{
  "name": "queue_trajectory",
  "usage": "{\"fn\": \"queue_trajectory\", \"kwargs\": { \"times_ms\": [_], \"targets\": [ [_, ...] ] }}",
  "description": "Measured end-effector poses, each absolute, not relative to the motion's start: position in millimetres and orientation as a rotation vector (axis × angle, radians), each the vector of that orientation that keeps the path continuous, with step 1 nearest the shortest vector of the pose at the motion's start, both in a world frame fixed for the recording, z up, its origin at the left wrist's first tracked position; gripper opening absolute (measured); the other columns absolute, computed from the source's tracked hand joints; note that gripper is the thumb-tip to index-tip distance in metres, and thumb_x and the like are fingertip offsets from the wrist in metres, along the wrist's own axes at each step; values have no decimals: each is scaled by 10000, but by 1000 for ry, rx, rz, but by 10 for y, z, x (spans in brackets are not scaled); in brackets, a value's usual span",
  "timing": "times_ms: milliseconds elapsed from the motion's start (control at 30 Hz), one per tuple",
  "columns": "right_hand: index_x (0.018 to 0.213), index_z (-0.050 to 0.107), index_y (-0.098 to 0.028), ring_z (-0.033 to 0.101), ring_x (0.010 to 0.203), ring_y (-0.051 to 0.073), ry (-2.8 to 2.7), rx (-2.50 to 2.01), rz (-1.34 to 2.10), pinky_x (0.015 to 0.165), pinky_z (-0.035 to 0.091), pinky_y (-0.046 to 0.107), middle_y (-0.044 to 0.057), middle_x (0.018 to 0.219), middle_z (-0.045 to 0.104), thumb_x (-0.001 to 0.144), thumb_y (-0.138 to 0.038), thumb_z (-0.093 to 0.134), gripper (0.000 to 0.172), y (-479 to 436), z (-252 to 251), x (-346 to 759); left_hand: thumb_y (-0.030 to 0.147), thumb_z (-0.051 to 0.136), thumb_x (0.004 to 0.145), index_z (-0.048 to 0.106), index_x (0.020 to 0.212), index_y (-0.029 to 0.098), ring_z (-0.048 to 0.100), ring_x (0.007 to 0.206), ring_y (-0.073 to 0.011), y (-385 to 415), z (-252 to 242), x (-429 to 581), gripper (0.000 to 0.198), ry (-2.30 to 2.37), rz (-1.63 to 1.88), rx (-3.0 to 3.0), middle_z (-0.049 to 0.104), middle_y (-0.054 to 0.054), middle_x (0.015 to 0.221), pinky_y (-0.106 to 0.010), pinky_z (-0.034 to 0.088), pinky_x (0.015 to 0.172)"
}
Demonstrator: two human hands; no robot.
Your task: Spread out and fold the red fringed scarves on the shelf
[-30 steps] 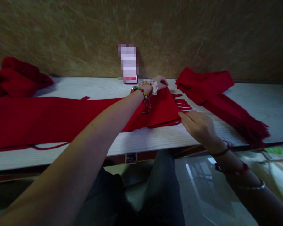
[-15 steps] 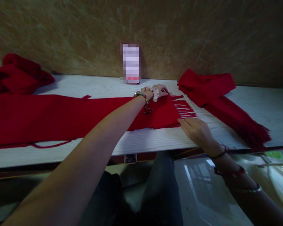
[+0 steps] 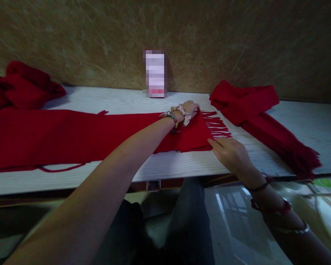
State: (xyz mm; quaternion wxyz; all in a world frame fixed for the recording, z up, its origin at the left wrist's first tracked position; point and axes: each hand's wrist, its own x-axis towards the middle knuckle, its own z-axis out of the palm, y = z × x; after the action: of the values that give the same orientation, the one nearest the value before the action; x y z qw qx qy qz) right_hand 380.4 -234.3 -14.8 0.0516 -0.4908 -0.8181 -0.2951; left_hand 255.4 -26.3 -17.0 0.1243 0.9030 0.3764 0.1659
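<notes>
On the white table [image 3: 168, 165], a long red scarf [image 3: 71, 136] lies flat, left to middle, its fringe [image 3: 216, 125] at the right end. The left hand [image 3: 190, 108] rests on its far corner; I cannot tell whether it pinches. The right hand [image 3: 231, 152] lies flat, fingers extended, touching the near corner.

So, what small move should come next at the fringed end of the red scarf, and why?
Probably pinch both corners and lift: the left hand sits at the far corner of the long red fringed scarf, the right hand at the near one.
</notes>
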Motion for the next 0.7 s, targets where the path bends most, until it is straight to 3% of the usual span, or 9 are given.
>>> {"fn": "queue_trajectory", "kwargs": {
  "times_ms": [200, 333, 433, 700],
  "targets": [
    [981, 660, -134, 523, 699, 205, -2496, -1547, -718, 635, 396, 329, 90, 726, 600, 824, -120, 437, 272, -2341, -148, 3829, 309, 433, 859, 403, 1299, 241, 335, 1239, -224, -671, -62, 2351, 446, 991, 327, 2906, 344, -67, 1380, -385, 276, 999],
    [1114, 593, -129, 505, 1039, 245, -2543, -1425, -559, 852, 405, 384, 149, 1129, 577, 864, -216, 427, 312, -2306, -137, 3812, 398, 362, 890, 305, 1357, 246, 171, 1323, -256, -825, -160, 2168, 495, 939, 58, 2887, 219, -53, 1451, -478, 192, 1034],
    [1230, 497, -125, 427, 1183, 236, -2651, -1392, -401, 950, 363, 408, 138, 1276, 497, 891, -229, 379, 374, -2287, -199, 3832, 388, 294, 915, 278, 1371, 243, 168, 1329, -216, -853, -276, 2085, 478, 900, 47, 2903, 212, -39, 1454, -443, 166, 1055],
    [1267, 459, -133, 396, 1229, 239, -2714, -1418, -297, 957, 364, 460, 164, 1308, 463, 902, -203, 333, 393, -2310, -263, 3947, 397, 308, 911, 331, 1350, 273, 214, 1316, -206, -889, -260, 2044, 457, 918, 147, 2861, 254, -19, 1438, -419, 160, 1067]
  ]
}}
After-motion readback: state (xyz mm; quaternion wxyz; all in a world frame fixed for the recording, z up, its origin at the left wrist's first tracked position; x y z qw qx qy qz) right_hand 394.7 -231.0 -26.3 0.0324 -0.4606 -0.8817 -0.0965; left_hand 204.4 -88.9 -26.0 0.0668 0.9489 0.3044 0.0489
